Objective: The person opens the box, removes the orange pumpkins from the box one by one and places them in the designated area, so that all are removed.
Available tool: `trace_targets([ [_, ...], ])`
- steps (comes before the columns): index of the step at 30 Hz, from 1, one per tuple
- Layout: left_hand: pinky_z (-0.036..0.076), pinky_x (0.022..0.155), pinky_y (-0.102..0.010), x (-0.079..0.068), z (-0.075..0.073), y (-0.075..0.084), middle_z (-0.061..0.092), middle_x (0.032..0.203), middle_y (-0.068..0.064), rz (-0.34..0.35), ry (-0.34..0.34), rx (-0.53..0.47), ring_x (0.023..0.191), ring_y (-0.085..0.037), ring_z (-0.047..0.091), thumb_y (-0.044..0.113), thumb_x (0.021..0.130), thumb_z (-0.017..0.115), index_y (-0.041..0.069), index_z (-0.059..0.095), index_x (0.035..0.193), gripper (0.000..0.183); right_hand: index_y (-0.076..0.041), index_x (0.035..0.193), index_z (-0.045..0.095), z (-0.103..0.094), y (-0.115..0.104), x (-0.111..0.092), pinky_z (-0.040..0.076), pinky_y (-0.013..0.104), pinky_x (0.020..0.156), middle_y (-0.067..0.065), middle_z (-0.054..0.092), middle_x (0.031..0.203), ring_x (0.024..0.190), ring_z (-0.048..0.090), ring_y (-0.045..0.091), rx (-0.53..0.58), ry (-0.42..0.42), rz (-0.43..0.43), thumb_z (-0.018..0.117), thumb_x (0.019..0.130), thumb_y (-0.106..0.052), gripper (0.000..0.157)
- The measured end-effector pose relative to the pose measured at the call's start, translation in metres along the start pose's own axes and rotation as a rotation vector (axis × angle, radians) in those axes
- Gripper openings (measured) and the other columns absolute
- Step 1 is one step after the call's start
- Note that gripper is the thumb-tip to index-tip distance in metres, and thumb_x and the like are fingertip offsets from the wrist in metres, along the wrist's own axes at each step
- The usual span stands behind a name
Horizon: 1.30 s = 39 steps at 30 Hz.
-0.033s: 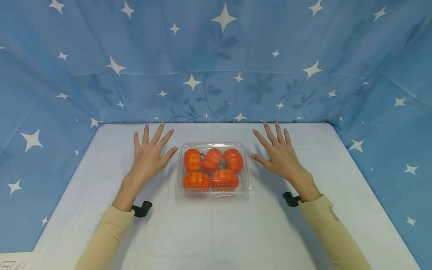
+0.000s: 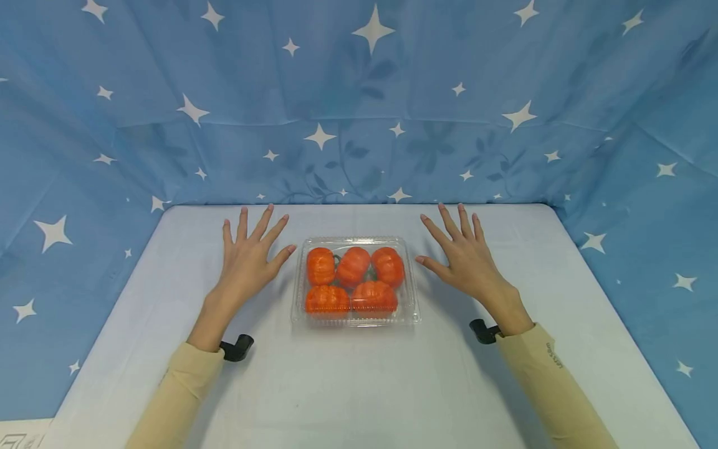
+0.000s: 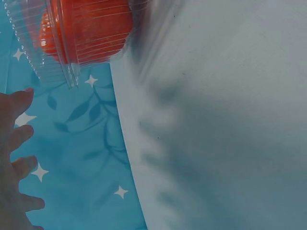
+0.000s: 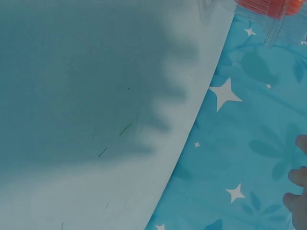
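Note:
A clear plastic clamshell box lies on the white table in the head view, its lid down. Inside it are several small orange pumpkins, with bits of green between them. To the box's left, my left hand is held with fingers straight and spread, apart from the box. On the other side my right hand has its fingers spread the same way and touches nothing. The left wrist view catches the box's ridged side near the left fingertips. Only a corner of the box shows in the right wrist view.
A white cloth covers the table. Blue curtain fabric with white stars hangs behind and along both sides. Black wrist straps sit at both sleeve cuffs. A pale printed item shows at the bottom left corner.

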<state>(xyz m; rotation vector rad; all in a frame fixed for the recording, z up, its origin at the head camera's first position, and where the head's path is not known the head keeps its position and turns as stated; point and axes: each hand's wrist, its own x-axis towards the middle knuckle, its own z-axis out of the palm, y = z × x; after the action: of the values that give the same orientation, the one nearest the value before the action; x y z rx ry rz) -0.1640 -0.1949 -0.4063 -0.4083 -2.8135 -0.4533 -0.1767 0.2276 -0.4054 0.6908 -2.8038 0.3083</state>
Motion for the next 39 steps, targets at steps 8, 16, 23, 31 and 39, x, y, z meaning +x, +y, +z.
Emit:
trace_targets([
  [8,-0.004,0.120,-0.074,-0.003,0.003,-0.002,0.028,0.168,-0.014,-0.017,0.000,-0.027,0.154,-0.056,0.009,0.043,0.099,0.066,0.018,0.044,0.157,0.066,-0.019,0.159,0.040,0.001,-0.003,0.000,0.011,0.072,0.121,0.024,0.026,0.167,0.154,0.012,0.054,-0.013,0.017,-0.014,0.073,0.092,-0.047,0.080],
  [16,0.003,0.118,-0.076,-0.009,0.005,0.002,0.033,0.165,-0.018,-0.044,-0.011,-0.101,0.150,-0.058,0.020,0.040,0.100,0.065,0.013,0.047,0.155,0.063,-0.004,0.147,0.052,0.000,-0.011,-0.003,0.026,0.070,0.118,0.031,0.045,0.153,0.143,0.035,0.057,0.011,0.130,-0.056,0.078,0.090,-0.035,0.070],
  [23,0.036,0.114,-0.066,-0.019,0.011,0.009,0.044,0.156,-0.025,-0.191,-0.143,-0.435,0.141,-0.049,0.044,0.038,0.106,0.057,0.005,0.042,0.156,0.062,0.001,0.141,0.056,-0.006,-0.034,-0.007,0.037,0.066,0.113,0.029,0.051,0.148,0.136,0.046,0.052,0.117,0.143,-0.083,0.074,0.095,-0.024,0.056],
  [31,0.060,0.089,-0.047,-0.027,0.024,0.016,0.059,0.139,-0.026,-0.322,-0.218,-0.685,0.109,-0.037,0.068,0.034,0.109,0.052,0.000,0.043,0.153,0.057,0.001,0.140,0.056,-0.007,-0.064,-0.007,0.040,0.062,0.113,0.026,0.052,0.148,0.136,0.048,0.048,0.148,0.163,-0.171,0.076,0.093,-0.019,0.055],
  [39,0.061,0.082,-0.030,-0.029,0.025,0.017,0.060,0.137,-0.023,-0.482,-0.282,-0.997,0.101,-0.023,0.063,0.025,0.109,0.050,0.000,0.048,0.150,0.048,0.001,0.137,0.058,-0.002,-0.089,-0.003,0.044,0.060,0.112,0.026,0.055,0.145,0.133,0.052,0.048,0.143,0.172,-0.252,0.077,0.093,-0.029,0.057],
])
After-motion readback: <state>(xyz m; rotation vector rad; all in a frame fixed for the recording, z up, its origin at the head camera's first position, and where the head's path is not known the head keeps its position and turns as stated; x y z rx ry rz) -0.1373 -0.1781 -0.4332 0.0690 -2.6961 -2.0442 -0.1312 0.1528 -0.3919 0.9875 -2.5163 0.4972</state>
